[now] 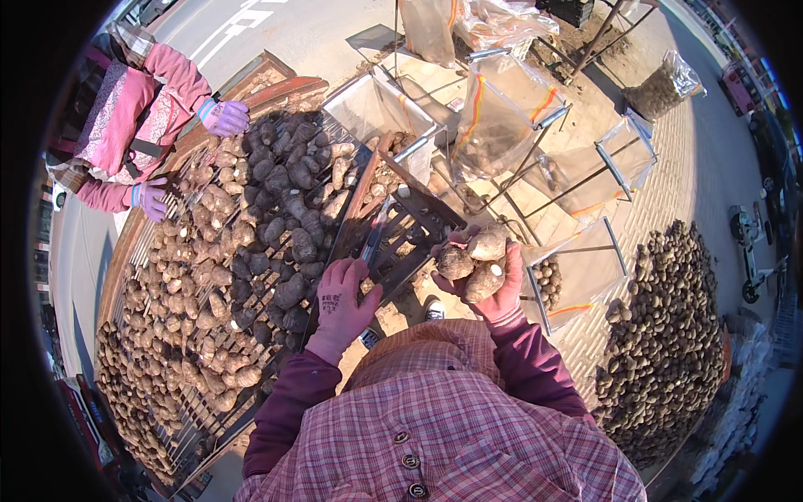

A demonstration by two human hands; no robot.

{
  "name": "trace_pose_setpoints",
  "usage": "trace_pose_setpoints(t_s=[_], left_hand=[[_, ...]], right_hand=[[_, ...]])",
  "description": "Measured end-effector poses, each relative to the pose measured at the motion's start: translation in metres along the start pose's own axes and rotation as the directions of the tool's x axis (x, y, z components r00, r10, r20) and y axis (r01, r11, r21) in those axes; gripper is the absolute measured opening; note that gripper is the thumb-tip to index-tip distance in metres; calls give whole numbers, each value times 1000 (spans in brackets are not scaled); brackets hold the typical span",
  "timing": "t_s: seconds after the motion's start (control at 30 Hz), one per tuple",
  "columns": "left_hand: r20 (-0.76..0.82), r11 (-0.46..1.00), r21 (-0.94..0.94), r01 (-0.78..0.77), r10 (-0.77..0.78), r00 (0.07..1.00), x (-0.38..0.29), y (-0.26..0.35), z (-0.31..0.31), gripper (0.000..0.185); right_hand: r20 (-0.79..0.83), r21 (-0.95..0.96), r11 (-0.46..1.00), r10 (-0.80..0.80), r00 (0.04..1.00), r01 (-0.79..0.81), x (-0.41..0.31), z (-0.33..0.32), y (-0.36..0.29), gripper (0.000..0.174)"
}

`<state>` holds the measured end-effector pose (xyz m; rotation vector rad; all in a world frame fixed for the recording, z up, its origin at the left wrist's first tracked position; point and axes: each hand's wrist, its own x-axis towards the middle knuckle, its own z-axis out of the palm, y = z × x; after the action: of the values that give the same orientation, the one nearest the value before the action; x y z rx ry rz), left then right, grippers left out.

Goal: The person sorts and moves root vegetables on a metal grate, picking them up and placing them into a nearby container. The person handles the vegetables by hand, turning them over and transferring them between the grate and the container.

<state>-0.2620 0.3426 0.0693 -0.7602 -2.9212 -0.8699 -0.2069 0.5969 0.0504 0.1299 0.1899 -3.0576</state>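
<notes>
My right hand (495,295), in a pink glove, holds three brown taro corms (486,267) bunched together above the ground; one has a pale cut spot. My left hand (342,301), also in a pink glove with dark printing, is at the near edge of a slatted sorting table (194,401). Its fingertips point away from me, beside the dark metal chute (401,241); what lies under them is hidden. Many loose taro corms (213,301) cover the slats to the left, those nearest the chute in shade.
Across the table, another person's purple-gloved hands (226,118) rest near its far edge. Clear plastic bags hang open on metal frames (502,119) ahead and to the right. A large heap of small corms (659,351) lies at right, and a filled bag (665,88) stands behind.
</notes>
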Motion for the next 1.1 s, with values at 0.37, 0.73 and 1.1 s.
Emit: trace_pose_setpoints(t_s=[0.37,0.73,1.1], left_hand=[[151,986,43,-162,154,976,-19,-4,31,41],[269,982,117,-147,111,957,-17,-12,41,37],[272,980,147,-132,88,958,-16,-11,43,31]], right_hand=[[-153,-121,877,-479,865,464,-72,-32,-87,57],[-274,-363,648,-761,588,670,-178,-70,-173,53],[-290,-272,627,-777,559,730,-192,-137,-187,46]])
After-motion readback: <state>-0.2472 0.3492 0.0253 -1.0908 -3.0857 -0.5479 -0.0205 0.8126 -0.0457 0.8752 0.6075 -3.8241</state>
